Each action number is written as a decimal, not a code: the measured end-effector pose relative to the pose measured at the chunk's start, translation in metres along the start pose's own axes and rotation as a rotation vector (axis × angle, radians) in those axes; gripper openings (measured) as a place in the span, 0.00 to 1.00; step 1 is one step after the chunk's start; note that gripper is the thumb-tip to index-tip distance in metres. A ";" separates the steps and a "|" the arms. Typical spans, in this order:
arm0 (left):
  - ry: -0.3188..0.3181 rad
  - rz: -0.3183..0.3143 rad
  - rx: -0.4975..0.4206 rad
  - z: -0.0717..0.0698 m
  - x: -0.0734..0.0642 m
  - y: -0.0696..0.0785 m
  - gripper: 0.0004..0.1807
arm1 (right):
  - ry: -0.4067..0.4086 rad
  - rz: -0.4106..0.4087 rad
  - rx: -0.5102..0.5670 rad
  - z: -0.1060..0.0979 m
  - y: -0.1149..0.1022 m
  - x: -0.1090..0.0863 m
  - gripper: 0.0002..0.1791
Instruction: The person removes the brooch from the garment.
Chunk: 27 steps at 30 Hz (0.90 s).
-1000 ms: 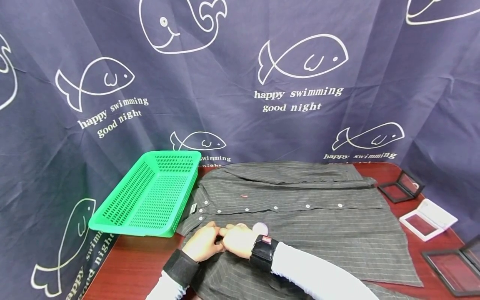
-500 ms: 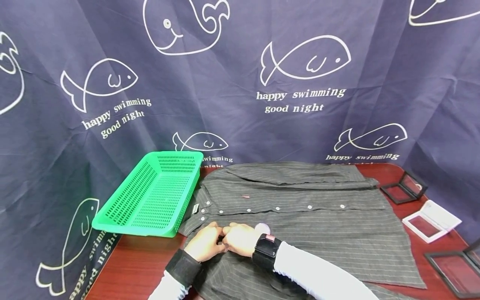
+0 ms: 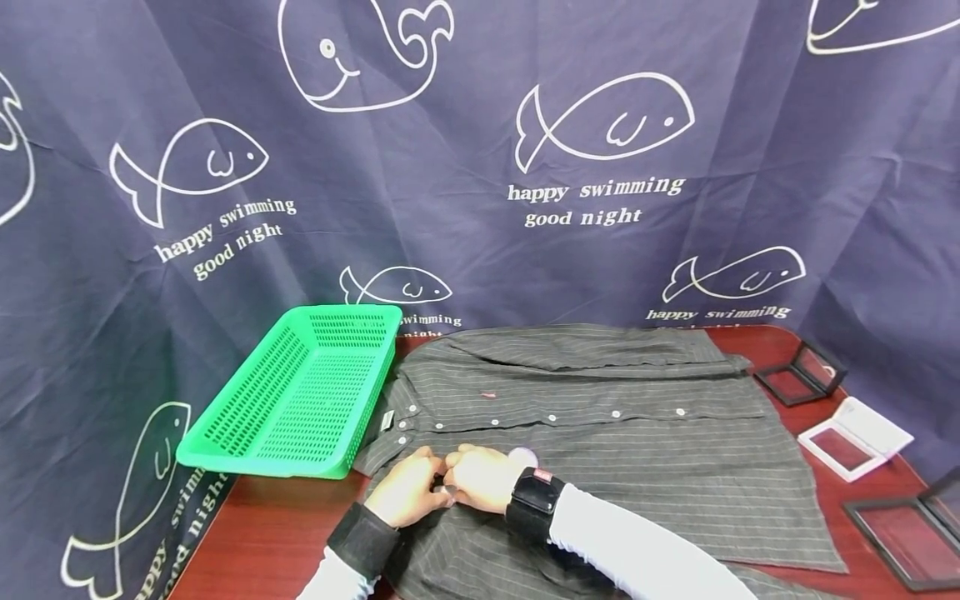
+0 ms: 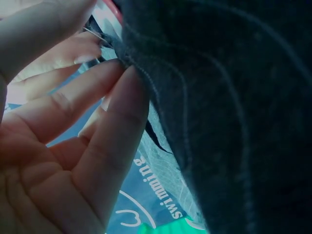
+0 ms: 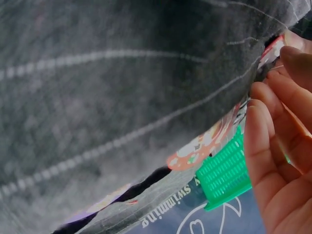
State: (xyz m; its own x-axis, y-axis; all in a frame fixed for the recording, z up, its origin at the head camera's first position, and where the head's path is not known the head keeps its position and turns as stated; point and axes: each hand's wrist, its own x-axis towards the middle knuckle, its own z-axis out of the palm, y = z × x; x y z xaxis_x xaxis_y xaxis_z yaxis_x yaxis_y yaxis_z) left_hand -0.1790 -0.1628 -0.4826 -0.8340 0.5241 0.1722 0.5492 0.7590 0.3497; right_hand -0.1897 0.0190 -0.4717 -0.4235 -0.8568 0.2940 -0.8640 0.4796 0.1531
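A dark grey pinstriped shirt (image 3: 600, 467) lies spread on the table, collar to the left. On its near half my left hand (image 3: 408, 492) pinches the cloth edge between thumb and fingers. My right hand (image 3: 483, 479) meets it there, its fingertips on a red-and-white button badge (image 5: 273, 50), mostly hidden by fingers and cloth. A thin pin wire (image 4: 97, 35) shows near the fingertips in the left wrist view. Fixed along the shirt front are a red round badge (image 5: 202, 146) and a purple-edged badge (image 3: 523, 457), just beyond my right hand.
A green plastic basket (image 3: 315, 400) stands at the left, close to the collar. Along the right edge lie a small black opened case (image 3: 802, 375), a white opened case (image 3: 855, 437) and a larger black one (image 3: 907, 542). A blue printed curtain (image 3: 480, 208) hangs behind the table.
The head view shifts slightly. Both hands stay at the same spot on the cloth, with small finger movements. A silvery glint now shows between the fingertips.
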 end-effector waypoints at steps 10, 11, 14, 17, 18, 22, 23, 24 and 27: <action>-0.014 0.030 0.017 0.001 0.000 -0.005 0.12 | -0.018 0.023 0.044 -0.003 0.000 -0.003 0.04; -0.016 0.036 0.015 0.001 -0.001 -0.006 0.11 | -0.008 0.012 0.030 -0.003 0.000 -0.003 0.05; -0.026 0.048 0.003 0.000 -0.001 -0.008 0.10 | 0.001 -0.006 -0.031 0.000 -0.002 -0.005 0.06; -0.033 0.043 -0.007 -0.001 -0.001 -0.008 0.09 | -0.018 0.016 -0.075 0.004 -0.005 -0.005 0.06; -0.035 0.040 -0.008 -0.001 -0.001 -0.008 0.09 | -0.024 0.029 -0.090 0.006 -0.006 -0.005 0.06; -0.031 0.038 -0.007 -0.001 -0.001 -0.007 0.09 | -0.023 0.072 -0.147 0.012 -0.009 -0.004 0.03; -0.032 0.037 -0.003 -0.001 -0.001 -0.007 0.09 | -0.023 0.074 -0.159 0.013 -0.010 -0.003 0.03; -0.032 0.037 0.002 -0.001 -0.001 -0.006 0.09 | -0.022 0.075 -0.165 0.014 -0.010 -0.003 0.03; -0.030 0.046 0.016 -0.001 -0.001 -0.007 0.08 | -0.015 0.059 -0.183 0.015 -0.010 -0.004 0.02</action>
State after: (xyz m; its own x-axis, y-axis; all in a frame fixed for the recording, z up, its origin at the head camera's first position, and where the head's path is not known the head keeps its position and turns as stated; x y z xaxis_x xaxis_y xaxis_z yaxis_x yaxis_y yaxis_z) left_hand -0.1822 -0.1684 -0.4844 -0.8059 0.5701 0.1598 0.5881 0.7395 0.3275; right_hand -0.1836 0.0145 -0.4881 -0.4773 -0.8281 0.2938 -0.7741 0.5545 0.3053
